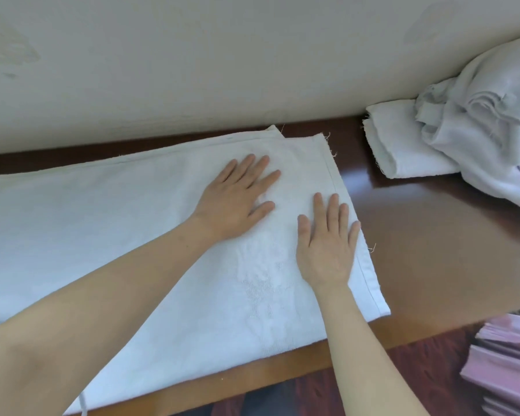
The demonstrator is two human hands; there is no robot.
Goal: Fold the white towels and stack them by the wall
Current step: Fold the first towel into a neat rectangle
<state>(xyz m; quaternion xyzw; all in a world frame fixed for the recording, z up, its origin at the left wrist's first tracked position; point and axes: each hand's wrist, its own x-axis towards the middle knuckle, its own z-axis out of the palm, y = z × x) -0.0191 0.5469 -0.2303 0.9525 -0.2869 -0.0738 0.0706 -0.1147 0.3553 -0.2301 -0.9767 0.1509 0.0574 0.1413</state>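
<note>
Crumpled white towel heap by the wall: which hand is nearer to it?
Right. The right hand lies flat near the hemmed right edge of the spread white towel, left of the crumpled white towel heap; the left hand lies flat farther left.

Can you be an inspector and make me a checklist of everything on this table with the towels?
Surface: glossy brown table.
Job's things: white towel spread flat; folded towel by the wall, with a crumpled towel heap partly on it.
Clutter: pink stack past the table's near edge, lower right.
Hands: left hand and right hand lie flat, fingers straight, on the white towel's right end.
Cables: thin white strand below the white towel's near edge; cannot tell what it is.
Surroundings: plain cream wall behind the table.
</note>
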